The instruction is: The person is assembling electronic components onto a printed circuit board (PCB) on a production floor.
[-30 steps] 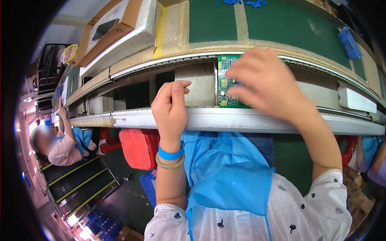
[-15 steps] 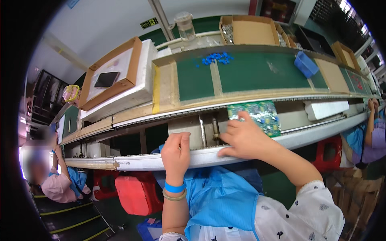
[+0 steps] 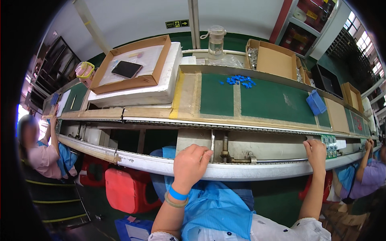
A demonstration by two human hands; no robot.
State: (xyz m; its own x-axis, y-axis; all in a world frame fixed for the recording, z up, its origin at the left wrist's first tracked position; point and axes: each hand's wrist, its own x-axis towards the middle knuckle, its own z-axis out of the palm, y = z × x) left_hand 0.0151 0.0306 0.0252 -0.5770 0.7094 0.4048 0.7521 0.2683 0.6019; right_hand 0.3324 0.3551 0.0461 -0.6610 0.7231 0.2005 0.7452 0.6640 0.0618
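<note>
My left hand (image 3: 191, 166) is curled closed above the white front rail (image 3: 237, 172) of the conveyor. Its wrist wears a blue band (image 3: 177, 194) and a pale bangle. Whatever its fingers might hold is hidden. Farther right, my right hand (image 3: 316, 156) reaches over the same rail with its fingers bent inward; what is inside them, if anything, does not show. Just to its right, a green circuit board (image 3: 329, 146) lies across the conveyor tracks, with a small gap between hand and board.
Small blue parts (image 3: 241, 81) lie on the green bench top beside a blue bin (image 3: 316, 103). A cardboard tray (image 3: 159, 62) with a dark phone (image 3: 127, 69) rests on white foam (image 3: 171, 80). Co-workers sit at both ends. Red stools (image 3: 124, 190) stand below the conveyor.
The circuit board has moved right along the conveyor, and my right hand has gone right as well, its fingers now bent in. My left hand stays closed near the rail. The view has shifted.
</note>
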